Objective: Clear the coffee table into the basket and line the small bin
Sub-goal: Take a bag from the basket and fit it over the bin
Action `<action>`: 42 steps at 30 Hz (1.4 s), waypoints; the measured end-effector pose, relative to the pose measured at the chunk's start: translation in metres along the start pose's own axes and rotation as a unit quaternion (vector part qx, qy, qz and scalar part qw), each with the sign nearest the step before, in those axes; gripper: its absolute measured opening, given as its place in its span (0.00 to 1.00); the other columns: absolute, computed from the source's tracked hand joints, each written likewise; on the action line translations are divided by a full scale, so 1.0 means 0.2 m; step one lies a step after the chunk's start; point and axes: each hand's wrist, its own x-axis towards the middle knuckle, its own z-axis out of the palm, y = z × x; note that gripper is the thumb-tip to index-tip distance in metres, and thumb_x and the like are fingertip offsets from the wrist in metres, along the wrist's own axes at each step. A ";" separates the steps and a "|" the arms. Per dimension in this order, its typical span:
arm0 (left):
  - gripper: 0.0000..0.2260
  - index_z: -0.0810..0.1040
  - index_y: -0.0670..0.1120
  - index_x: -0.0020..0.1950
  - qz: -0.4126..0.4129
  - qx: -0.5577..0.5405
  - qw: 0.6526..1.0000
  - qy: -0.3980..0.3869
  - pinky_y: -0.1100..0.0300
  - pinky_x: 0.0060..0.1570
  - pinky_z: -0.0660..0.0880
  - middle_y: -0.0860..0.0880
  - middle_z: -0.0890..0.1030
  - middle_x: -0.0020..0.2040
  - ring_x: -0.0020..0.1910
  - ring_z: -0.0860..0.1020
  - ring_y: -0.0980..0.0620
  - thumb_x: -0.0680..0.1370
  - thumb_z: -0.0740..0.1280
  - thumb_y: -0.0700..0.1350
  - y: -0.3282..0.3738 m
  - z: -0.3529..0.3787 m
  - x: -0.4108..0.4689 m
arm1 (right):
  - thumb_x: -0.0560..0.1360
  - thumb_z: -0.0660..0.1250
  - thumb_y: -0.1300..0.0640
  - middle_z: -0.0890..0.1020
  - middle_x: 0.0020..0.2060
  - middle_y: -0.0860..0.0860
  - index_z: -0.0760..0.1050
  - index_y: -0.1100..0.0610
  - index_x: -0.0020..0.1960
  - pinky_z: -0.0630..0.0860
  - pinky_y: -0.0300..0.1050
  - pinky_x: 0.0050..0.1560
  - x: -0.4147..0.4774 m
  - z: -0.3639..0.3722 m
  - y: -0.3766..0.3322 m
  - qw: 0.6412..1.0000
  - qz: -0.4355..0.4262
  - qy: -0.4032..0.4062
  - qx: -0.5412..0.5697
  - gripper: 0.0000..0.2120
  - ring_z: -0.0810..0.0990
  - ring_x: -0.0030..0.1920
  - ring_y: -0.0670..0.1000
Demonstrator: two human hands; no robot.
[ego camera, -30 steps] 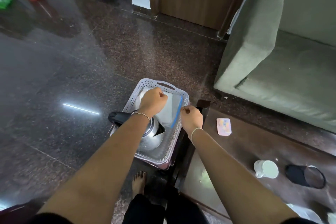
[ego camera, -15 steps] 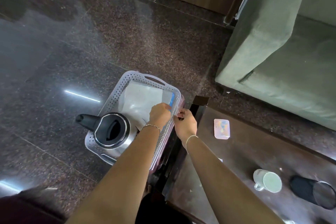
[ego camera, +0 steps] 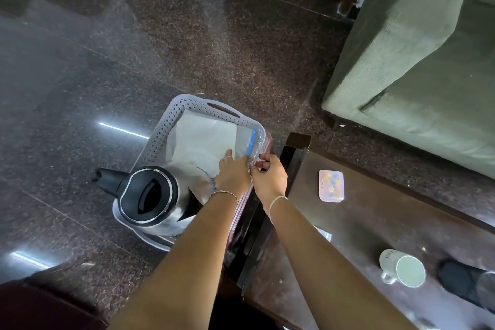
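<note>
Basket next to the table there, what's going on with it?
A person is clearing the coffee table into the basket. A kettle and a clear plastic bag already lie in it. The left hand rests on the bag. The right hand curls its fingers at the basket's rim, pinching bag or rim, I cannot tell which. A mug, a small pink case and what looks like a small black bin on its side wait on the table.

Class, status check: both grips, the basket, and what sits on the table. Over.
Left grip flat on bag in basket. Right grip pinches bag edge. Kettle in. Case, mug on table.
</note>
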 end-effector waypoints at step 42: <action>0.11 0.80 0.42 0.51 -0.105 -0.429 0.830 0.340 0.55 0.56 0.75 0.45 0.82 0.51 0.51 0.79 0.46 0.77 0.61 0.31 0.00 -0.21 -0.18 | 0.77 0.63 0.65 0.73 0.66 0.53 0.69 0.56 0.68 0.70 0.45 0.61 -0.03 0.05 -0.20 0.951 -0.206 -0.021 -0.229 0.20 0.72 0.64 0.54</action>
